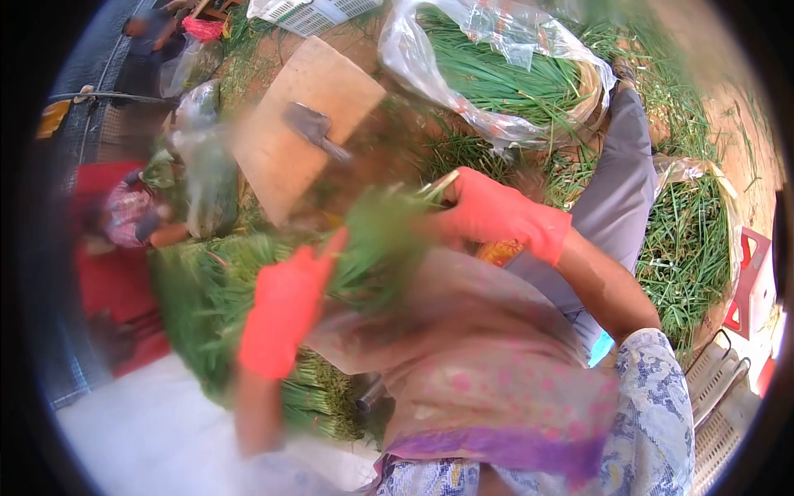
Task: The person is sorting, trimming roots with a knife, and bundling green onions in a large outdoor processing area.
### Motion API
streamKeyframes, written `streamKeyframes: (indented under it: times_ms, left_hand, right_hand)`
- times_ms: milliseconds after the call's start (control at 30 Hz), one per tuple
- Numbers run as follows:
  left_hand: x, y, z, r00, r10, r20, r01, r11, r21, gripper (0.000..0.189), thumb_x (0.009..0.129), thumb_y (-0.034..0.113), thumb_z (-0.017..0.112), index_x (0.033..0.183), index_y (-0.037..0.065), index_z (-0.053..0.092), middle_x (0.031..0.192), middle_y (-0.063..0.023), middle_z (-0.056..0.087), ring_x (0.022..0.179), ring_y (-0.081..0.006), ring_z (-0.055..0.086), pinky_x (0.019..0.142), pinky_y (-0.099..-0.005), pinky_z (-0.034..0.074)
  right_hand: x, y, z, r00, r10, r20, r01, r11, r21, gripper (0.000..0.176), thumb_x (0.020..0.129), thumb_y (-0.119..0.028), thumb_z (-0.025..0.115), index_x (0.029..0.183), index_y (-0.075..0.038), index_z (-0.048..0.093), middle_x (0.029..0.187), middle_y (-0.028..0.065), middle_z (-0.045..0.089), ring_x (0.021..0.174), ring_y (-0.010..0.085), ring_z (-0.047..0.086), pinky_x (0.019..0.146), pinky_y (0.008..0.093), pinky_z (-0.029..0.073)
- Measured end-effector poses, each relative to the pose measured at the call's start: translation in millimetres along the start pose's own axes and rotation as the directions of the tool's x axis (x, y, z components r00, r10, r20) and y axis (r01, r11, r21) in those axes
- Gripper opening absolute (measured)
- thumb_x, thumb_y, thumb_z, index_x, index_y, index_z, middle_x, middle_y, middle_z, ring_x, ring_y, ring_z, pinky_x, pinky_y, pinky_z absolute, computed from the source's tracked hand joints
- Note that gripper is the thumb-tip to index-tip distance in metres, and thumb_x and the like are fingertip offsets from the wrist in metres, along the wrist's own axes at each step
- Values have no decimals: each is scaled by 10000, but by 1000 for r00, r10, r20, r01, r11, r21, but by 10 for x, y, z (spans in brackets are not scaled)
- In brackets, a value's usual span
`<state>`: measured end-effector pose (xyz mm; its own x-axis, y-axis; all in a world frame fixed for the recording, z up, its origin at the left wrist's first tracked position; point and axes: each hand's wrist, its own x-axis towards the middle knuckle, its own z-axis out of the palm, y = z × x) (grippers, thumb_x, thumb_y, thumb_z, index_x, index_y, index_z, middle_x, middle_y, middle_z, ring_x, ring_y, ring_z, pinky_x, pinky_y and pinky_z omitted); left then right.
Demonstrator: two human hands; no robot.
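Both of my hands wear orange-red rubber gloves. My right hand [504,215] is closed round the pale stem end of a bunch of chives [380,240], whose leaves are smeared by motion. On the other side of the leaves is my left hand [285,310], with a finger or thumb reaching up against them; its grip is blurred. Beneath and beside my left hand lies a heap of chives [223,281], with tied bundles [322,393] near my lap. A broad-bladed cleaver [313,126] rests on a wooden board [289,178] in front of me.
An open plastic bag [405,54] full of chives stands ahead, and another sack [732,202] of greens sits at the right. Plastic crates [310,12] are at the back and lower right. Two people [132,207] work at the left. Loose leaves litter the ground.
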<state>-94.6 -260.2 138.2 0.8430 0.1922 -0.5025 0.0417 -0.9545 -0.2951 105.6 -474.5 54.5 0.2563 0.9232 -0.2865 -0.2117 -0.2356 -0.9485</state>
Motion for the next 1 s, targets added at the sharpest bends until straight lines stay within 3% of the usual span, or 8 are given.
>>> streamKeyframes:
  times_ms: [233,300,367,400,500,700,800,1000]
  left_hand:
    - [-60,-142,19,944,-175,-281,205,976,79,987,738,-79,587,1577,378,337,952,-85,597,688,-326,648,568,-441,509]
    - [-67,-185,23,909,-180,-377,242,962,125,986,734,-78,591,1573,380,349,933,-73,584,674,-317,640,554,-437,503]
    - [-77,-220,-4,890,-192,-414,261,958,117,985,729,-78,592,1568,383,360,928,-69,578,670,-309,635,548,-434,500]
    - [-63,-235,-11,880,-198,-432,269,957,110,984,727,-79,593,1565,384,366,925,-67,575,668,-305,633,545,-432,499]
    - [-25,-254,-16,881,-210,-423,294,945,143,990,721,-82,590,1565,385,369,917,-61,567,671,-302,628,550,-434,500]
    - [-8,-345,-3,837,-217,-502,266,964,27,1047,673,-110,599,1571,376,366,916,-50,566,678,-301,623,577,-431,505]
    - [-46,-354,6,818,-227,-528,268,963,2,1070,651,-111,619,1569,378,368,930,-45,576,689,-300,627,582,-429,506]
    - [-68,-421,75,798,-222,-561,294,955,39,1027,658,-84,645,1577,288,376,918,-52,579,678,-302,621,572,-425,502]
  right_hand:
    - [-290,189,-544,988,84,-126,-65,987,146,254,948,-284,676,934,-40,743,596,22,621,487,61,483,434,237,345]
    - [-265,596,-774,964,126,-235,-220,874,-434,305,937,-296,693,1051,-14,712,787,114,701,676,189,642,591,345,496]
    - [-313,1076,-908,958,-77,-278,-236,340,-910,361,923,-301,705,1127,-3,688,925,175,724,841,280,708,732,408,550]
    - [-380,782,-874,960,-103,-260,-184,467,-865,419,911,-273,709,1213,10,646,1092,237,695,1063,372,676,906,441,524]
    - [-436,43,-557,888,-330,-321,178,889,-422,386,919,-246,698,1205,8,649,1077,230,699,1038,383,676,907,413,530]
    - [-36,18,-38,873,-443,-204,287,804,-521,361,908,-259,715,1171,-13,684,1123,180,711,1050,342,681,922,413,521]
    - [168,179,68,918,-360,-167,342,931,-127,368,906,-233,727,1199,-12,691,1122,162,730,1030,261,695,914,373,523]
    - [177,206,180,941,-207,-268,267,940,210,261,916,-127,711,1118,38,735,1041,105,763,961,138,679,898,290,521]
